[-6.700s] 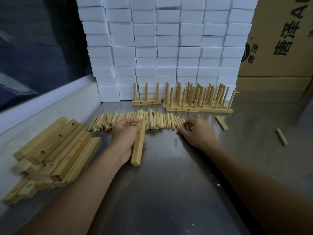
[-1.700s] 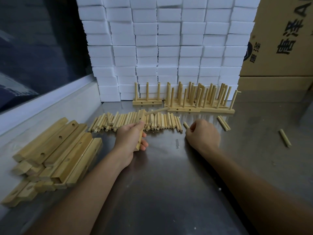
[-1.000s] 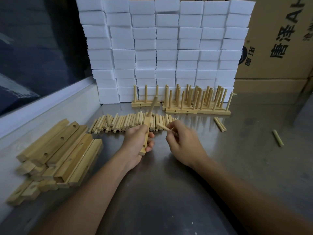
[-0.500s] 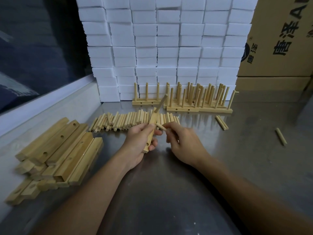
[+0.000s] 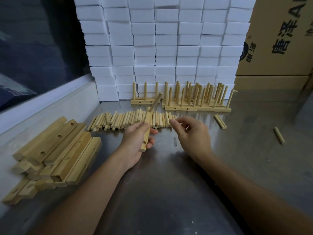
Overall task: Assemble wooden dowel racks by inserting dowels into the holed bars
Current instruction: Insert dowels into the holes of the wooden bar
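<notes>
On the steel worktop (image 5: pixel 169 175), the left hand (image 5: pixel 135 141) is gripping a holed bar (image 5: pixel 147 131) with one dowel (image 5: pixel 155 102) seated; the right hand (image 5: pixel 191 133), loosely curled and empty, is hovering at three o'clock — it should be aligning the next dowel squarely before pressing.

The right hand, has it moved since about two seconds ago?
Yes. The right hand has gone left along the row of loose dowels toward the bar in the left hand, and is lifted off the table.

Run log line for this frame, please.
left hand: grips holed bar | dowel: seated in bar's far end | right hand: empty, by loose dowels
</notes>
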